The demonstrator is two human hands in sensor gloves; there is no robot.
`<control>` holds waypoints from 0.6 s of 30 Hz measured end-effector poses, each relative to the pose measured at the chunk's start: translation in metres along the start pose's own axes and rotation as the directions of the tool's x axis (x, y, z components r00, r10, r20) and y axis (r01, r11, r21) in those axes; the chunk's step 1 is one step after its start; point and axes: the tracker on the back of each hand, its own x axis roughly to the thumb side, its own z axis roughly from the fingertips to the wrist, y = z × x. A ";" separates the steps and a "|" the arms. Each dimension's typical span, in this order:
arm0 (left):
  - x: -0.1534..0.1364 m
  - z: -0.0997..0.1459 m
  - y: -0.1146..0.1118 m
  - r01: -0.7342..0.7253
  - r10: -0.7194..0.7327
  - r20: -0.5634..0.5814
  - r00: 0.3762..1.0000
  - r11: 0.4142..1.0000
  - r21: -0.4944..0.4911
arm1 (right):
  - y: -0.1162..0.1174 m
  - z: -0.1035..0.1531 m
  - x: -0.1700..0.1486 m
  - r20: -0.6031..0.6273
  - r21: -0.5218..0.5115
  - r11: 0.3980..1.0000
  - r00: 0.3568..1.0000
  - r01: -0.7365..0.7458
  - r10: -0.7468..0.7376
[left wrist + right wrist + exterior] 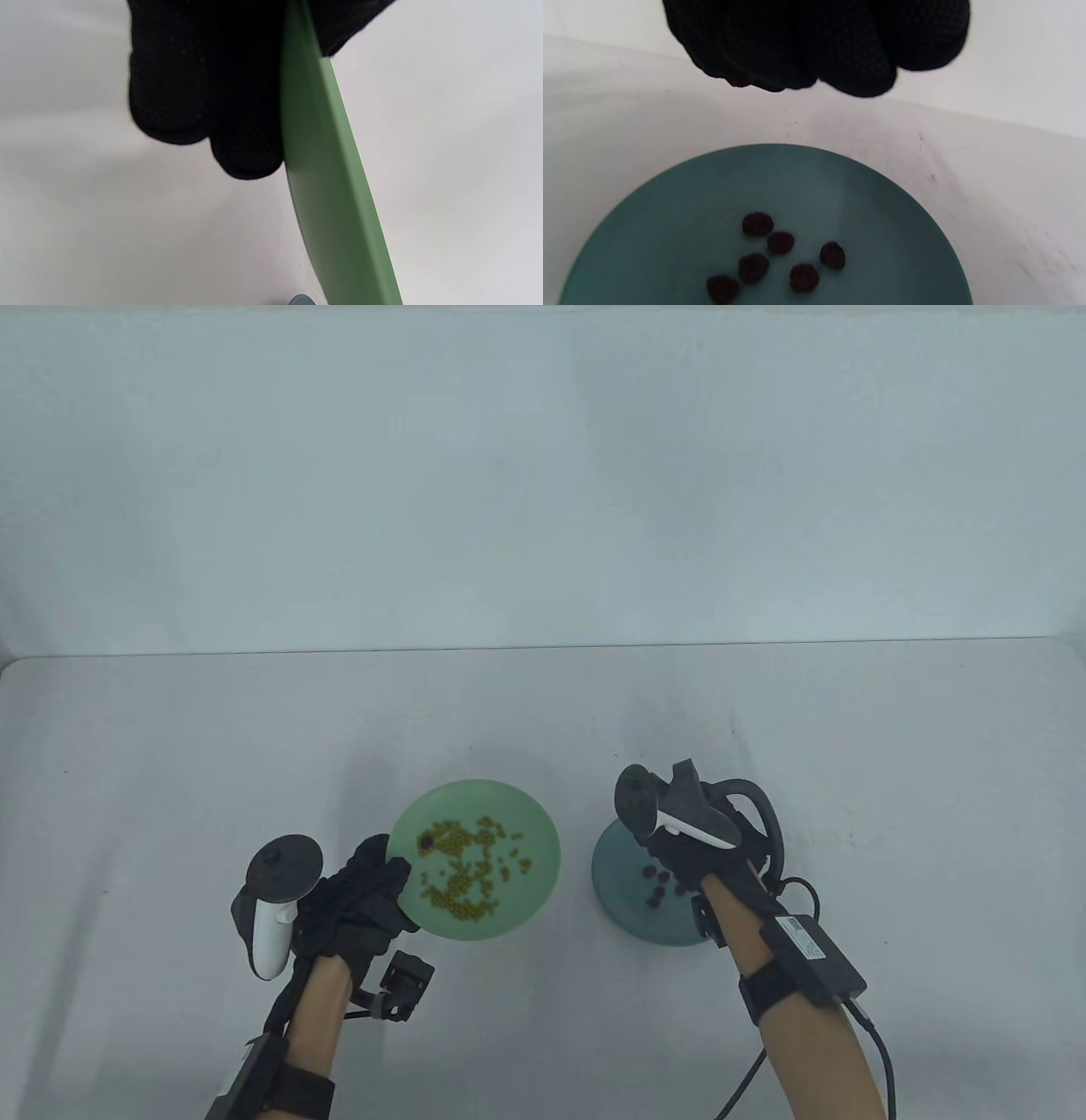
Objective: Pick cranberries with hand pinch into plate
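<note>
- Green plate (530,831), table view: it sits near the front edge of the table (170,746), left of centre, carrying a scatter of yellow-green beads (462,891) and one dark cranberry (426,841) toward its left side. The left hand (361,899) holds this plate by its left rim, thumb over the edge.
- Same view: a teal plate (615,899) lies just right of the green one, apart from it, with dark cranberries (657,889) on it. The right hand (691,857) hovers above the teal plate; its fingers are hidden under the tracker.
- Left wrist view: gloved fingers (246,152) lie against the underside of the green plate (331,190), whose rim runs steeply down the frame. Grip confirmed: the hand grasps the rim.
- Right wrist view: six cranberries (780,242) lie clustered on the teal plate (882,220). The right hand (814,46) hangs above, fingers bunched together; a small reddish speck (739,81) shows at the fingertips, probably a cranberry held in a pinch.
- Judgement: the step in hand appears to be the drop over the teal plate. The next move calls for parting the fingertips above the plate's middle, then reaching back for the remaining cranberry among the beads, pinching it alone.
</note>
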 end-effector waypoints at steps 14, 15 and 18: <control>0.000 0.000 0.001 -0.007 0.007 0.000 1.000 1.000 0.001 | 0.049 -0.023 -0.007 -0.092 0.099 0.995 0.996 -0.003 0.012; 0.000 0.000 0.001 -0.007 0.007 0.000 1.000 1.000 0.001 | 0.050 -0.024 -0.008 -0.097 0.102 0.995 0.995 -0.005 0.015; 0.000 0.000 0.001 -0.007 0.007 0.000 1.000 1.000 0.002 | 0.054 -0.026 -0.009 -0.108 0.113 0.994 0.994 -0.011 0.023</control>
